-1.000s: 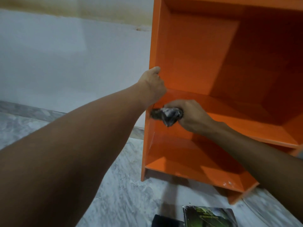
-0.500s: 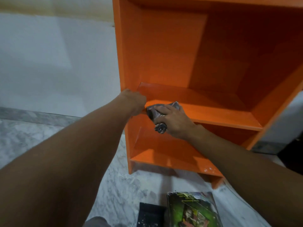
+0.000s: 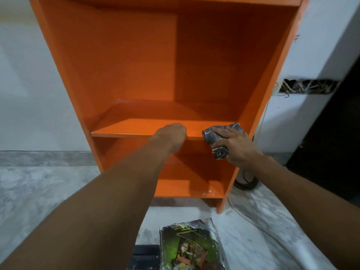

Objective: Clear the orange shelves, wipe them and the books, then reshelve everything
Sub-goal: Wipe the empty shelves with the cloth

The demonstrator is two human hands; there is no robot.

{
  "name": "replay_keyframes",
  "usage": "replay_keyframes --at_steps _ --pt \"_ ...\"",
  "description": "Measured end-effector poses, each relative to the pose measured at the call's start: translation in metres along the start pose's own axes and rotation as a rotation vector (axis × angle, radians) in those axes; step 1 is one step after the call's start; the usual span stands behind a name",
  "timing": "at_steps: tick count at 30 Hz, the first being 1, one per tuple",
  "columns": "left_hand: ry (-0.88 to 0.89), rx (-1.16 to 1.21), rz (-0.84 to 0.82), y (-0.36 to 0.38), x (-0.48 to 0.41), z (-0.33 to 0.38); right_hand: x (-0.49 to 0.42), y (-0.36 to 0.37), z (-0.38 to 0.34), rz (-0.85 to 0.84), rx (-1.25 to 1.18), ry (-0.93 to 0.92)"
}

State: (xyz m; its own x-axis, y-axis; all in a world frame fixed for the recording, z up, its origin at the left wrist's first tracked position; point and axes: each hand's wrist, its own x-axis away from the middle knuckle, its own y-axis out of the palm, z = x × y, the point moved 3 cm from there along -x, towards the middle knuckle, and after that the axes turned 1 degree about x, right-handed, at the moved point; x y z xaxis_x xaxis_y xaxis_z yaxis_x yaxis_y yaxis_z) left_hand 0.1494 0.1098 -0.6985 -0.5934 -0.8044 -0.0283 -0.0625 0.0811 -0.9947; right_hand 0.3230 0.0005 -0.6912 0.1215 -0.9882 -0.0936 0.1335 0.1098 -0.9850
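Orange shelves (image 3: 155, 55) fill most of what I can see from here, a tall unit standing on the marble floor (image 3: 39, 191) against a pale wall (image 3: 29, 75), and every compartment in view is bare, so the clearing looks done. The middle shelf (image 3: 136, 127) is the one being worked on, while the bottom shelf (image 3: 175, 188) below it shows a few pale specks near its front right corner, so I'd guess it has yet to be wiped. A book (image 3: 189, 248) with a green, dusty cover lies flat on the floor in front of the unit, beside a dark object (image 3: 145, 256) I can't make out; neither looks wiped, and nothing has been reshelved. The left hand (image 3: 172, 136) sits at the front edge of the middle shelf with its fingers curled over the board, a steadying grip as far as I can tell, the thumb hidden. The right hand (image 3: 235, 147) is near the right wall of the unit, fingers spread over a grey cloth (image 3: 211, 136) and pressing it onto the shelf edge, the bunched tail of the cloth caught in its grip under the thumb. So I'd put the job somewhere in the wiping stage, with the books and the reshelving left to do
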Motion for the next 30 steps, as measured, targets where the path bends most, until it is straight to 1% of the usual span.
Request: replay_keyframes --at_steps 3,6,9,11,13,14,15,18,21,23,26,30 --pt "0.044 0.004 0.013 -0.005 -0.014 0.029 0.003 0.006 0.017 0.032 -0.004 -0.013" --pt "0.045 -0.010 -0.010 -0.008 -0.023 0.040 -0.001 0.010 0.018 0.084 -0.044 -0.011" --pt "0.077 -0.033 -0.006 -0.015 -0.023 0.039 -0.005 0.006 0.018 0.167 -0.171 -0.063" --pt "0.087 -0.031 0.007 -0.019 -0.020 0.038 -0.010 -0.005 0.023 0.210 -0.328 0.016" --pt "0.086 -0.023 0.018 -0.023 -0.018 0.040 -0.020 -0.016 0.031 0.304 -0.406 0.136" --pt "0.086 -0.022 0.017 -0.025 -0.017 0.041 -0.026 -0.019 0.034 0.323 -0.390 0.173" --pt "0.085 -0.021 0.016 -0.027 -0.016 0.042 -0.033 -0.021 0.034 0.299 -0.357 0.187" --pt "0.065 -0.022 0.004 -0.033 -0.014 0.043 -0.051 -0.013 0.021 0.107 -0.258 0.148" --pt "0.053 0.042 -0.013 -0.036 -0.013 0.043 -0.058 -0.014 0.017 0.025 -0.182 0.167" --pt "0.071 -0.006 -0.008 -0.037 -0.012 0.044 -0.052 -0.016 0.021 0.034 -0.153 0.167" --pt "0.094 -0.073 -0.003 -0.036 -0.013 0.044 -0.027 -0.013 0.019 0.134 -0.107 0.153" --pt "0.069 -0.084 -0.014 -0.031 -0.016 0.042 0.011 -0.008 0.010 0.228 -0.171 0.133"
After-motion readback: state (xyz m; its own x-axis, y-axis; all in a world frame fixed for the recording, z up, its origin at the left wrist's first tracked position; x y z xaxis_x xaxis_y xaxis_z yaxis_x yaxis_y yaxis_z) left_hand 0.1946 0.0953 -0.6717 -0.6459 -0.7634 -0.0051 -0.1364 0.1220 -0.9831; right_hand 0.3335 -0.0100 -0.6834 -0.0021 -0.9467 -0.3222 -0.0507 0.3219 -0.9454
